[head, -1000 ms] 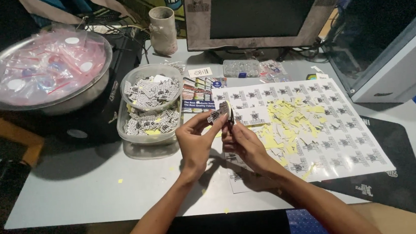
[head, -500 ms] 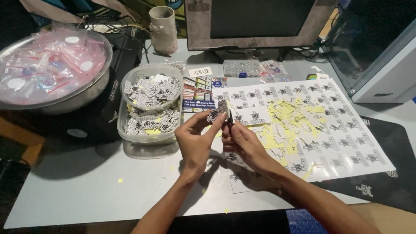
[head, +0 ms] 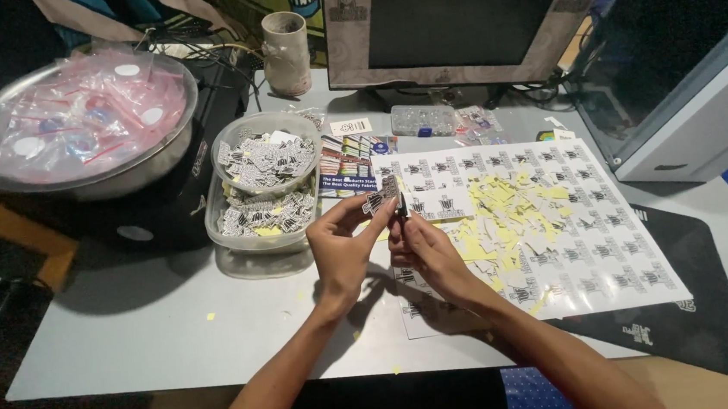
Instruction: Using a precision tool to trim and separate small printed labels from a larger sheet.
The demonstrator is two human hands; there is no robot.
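Above white sheet (head: 575, 240), hands pinch sticker (head: 378, 196).

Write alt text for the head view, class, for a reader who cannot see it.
Two hands, left hand and right hand, pinch a small sticker above a sticker sheet on a grey table; clear tubs of stickers sit left.

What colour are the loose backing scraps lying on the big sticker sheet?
Pale yellow backing scraps, scattered across the white sticker sheet; clearest in the head view.
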